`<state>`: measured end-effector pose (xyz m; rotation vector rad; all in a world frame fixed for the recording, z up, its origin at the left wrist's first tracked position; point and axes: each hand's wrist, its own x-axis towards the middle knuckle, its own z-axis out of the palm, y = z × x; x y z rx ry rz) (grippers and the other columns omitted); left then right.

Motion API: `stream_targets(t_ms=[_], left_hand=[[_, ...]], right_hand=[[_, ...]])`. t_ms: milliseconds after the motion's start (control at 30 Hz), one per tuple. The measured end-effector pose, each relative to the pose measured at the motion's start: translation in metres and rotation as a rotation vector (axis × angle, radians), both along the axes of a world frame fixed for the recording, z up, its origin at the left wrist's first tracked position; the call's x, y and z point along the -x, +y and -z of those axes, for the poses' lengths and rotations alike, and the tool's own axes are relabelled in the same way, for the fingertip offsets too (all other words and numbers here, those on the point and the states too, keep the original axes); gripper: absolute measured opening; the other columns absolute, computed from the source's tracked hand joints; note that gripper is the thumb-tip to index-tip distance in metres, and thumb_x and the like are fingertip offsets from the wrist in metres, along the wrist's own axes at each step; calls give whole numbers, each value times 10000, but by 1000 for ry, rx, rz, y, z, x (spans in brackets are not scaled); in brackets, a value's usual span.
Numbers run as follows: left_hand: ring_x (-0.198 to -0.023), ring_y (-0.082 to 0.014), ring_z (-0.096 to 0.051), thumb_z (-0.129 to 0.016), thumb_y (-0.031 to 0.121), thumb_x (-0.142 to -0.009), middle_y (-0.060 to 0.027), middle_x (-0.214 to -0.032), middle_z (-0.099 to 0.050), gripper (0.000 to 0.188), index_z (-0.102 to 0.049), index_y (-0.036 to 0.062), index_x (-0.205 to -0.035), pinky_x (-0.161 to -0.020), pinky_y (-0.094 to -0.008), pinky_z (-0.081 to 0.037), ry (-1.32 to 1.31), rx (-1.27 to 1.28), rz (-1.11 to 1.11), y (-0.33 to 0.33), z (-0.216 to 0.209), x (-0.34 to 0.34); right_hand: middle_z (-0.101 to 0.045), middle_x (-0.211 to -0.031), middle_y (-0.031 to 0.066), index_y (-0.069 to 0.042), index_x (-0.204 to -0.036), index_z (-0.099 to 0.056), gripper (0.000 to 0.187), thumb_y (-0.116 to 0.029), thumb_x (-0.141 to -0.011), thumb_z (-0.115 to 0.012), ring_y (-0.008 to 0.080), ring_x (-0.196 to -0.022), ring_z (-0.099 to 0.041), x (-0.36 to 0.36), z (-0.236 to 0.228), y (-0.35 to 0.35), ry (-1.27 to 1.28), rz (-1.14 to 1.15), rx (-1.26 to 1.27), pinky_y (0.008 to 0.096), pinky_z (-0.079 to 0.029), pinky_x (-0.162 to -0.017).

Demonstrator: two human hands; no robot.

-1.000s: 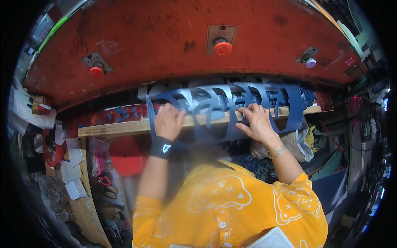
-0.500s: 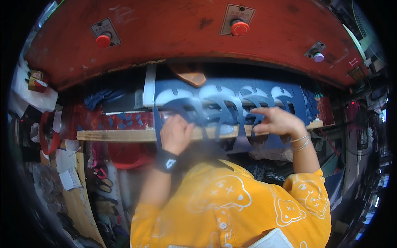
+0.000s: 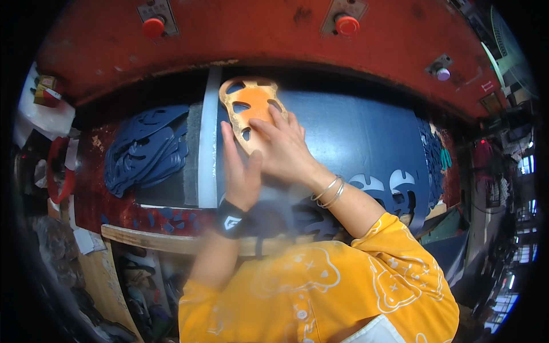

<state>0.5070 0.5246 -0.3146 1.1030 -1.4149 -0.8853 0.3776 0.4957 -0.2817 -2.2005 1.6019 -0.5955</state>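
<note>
An orange-tan cutting die (image 3: 260,97), long and rounded with several openings, lies on a smooth dark blue sheet (image 3: 337,137). My right hand (image 3: 286,146) reaches over its right side, thumb and fingers bent onto its face beside the openings. At its lower left edge, my left hand (image 3: 241,177) has straight fingers, with thumb apart; whether it presses the die I cannot tell. The sheet's near edge has curved cut-outs, partly hidden by my right forearm. A white board (image 3: 208,160) shows along the sheet's left side.
A red machine beam (image 3: 229,34) with red push buttons (image 3: 347,25) spans the far side. Left of the board lies a pile of cut dark blue pieces (image 3: 146,151). Blue scraps (image 3: 432,154) line the right side. A wooden rail (image 3: 154,240) runs along the near edge.
Both hands have left the sheet's cut-out near edge and moved farther in, to the die. The die now shows more fully, out from the beam's shadow. The view has shifted.
</note>
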Motion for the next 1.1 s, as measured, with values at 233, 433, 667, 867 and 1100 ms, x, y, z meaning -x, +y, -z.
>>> stream_targets(t_ms=[233,433,667,867,1100], left_hand=[[-1398,-407,-195,-492,593,-870,-312,-1462,-251,945,-169,-85,-1443,-1142,-485,-86,-564,5,65,1,-1,-20],[-1387,-331,-264,-651,510,-783,-209,-1443,-362,847,-386,-48,-1362,-1132,-542,-102,-1082,37,19,6,-5,-19],[-1375,-353,-274,-666,483,-779,-231,-1424,-371,839,-385,-70,-1345,-1129,-542,-119,-1071,58,21,2,-4,-19],[-1370,-370,-268,-667,457,-791,-235,-1434,-351,823,-375,-65,-1356,-1125,-540,-127,-1058,52,36,4,-3,-20],[-1129,-321,-513,-682,198,-806,-179,-1159,-576,376,-592,14,-1121,-960,-427,-386,-521,39,107,31,-23,-27]], right_hand=[[-315,-1446,303,-92,-1284,-575,722,-284,-617,-775,391,-1309,-389,23,-2,-12,-539,-19,-206,397,-336,-1071],[-401,-1429,208,-44,-1287,-569,675,-222,-666,-766,258,-1307,-409,64,-5,-22,-1056,-67,-363,356,-322,-1075],[-461,-1357,212,-105,-1108,-688,504,-231,-622,-728,442,-1256,-389,87,-7,-6,-189,79,47,472,-323,-1066],[-439,-1372,182,-146,-1177,-636,561,-265,-637,-727,511,-1249,-331,82,-2,4,149,54,127,517,-296,-1058],[-365,-1435,216,-110,-1343,-483,671,-314,-750,-720,388,-1358,-294,155,-5,17,-105,259,279,468,-251,-1102]])
